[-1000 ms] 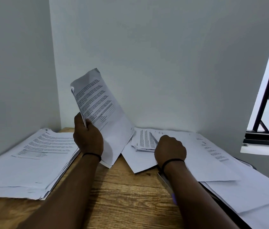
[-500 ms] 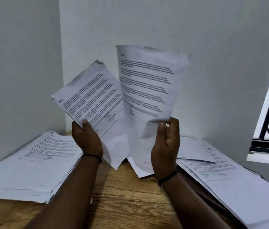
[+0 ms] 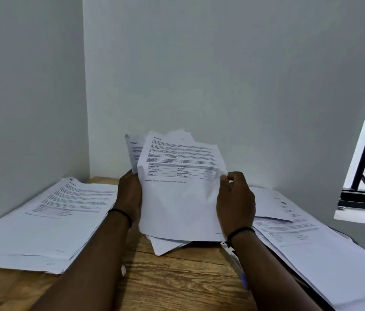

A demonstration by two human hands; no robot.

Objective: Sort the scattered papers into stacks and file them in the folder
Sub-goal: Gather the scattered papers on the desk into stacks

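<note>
- On the far left of the wooden table (image 3: 177, 277) lies a big stack of papers (image 3: 49, 218). It lies flat, and its long side runs from near to far. This looks like the sorted pile.
- The left hand (image 3: 130, 196) is just to the right of that stack. Its fingers curl round the left edge of a bundle of sheets (image 3: 179, 198), with the thumb out of sight behind the paper.
- The bundle stands up in the air in the middle, over the table, with its printed side facing the person. Its long side goes up and down. The sheets are not lined up; some corners poke out at the top and the bottom.
- The right hand (image 3: 236, 203) grips the right edge of the bundle, thumb on the front and fingers behind.
- To the right lie loose papers (image 3: 293, 230), spread out and overlapping, not yet in a neat pile.
- A dark edge shows under those loose papers, near the right arm. It may be the folder, but I cannot tell.
- I think the bundle goes next to the stack on the left. That stack is nearer the left hand, so the bundle must tip down flat and go left.
</note>
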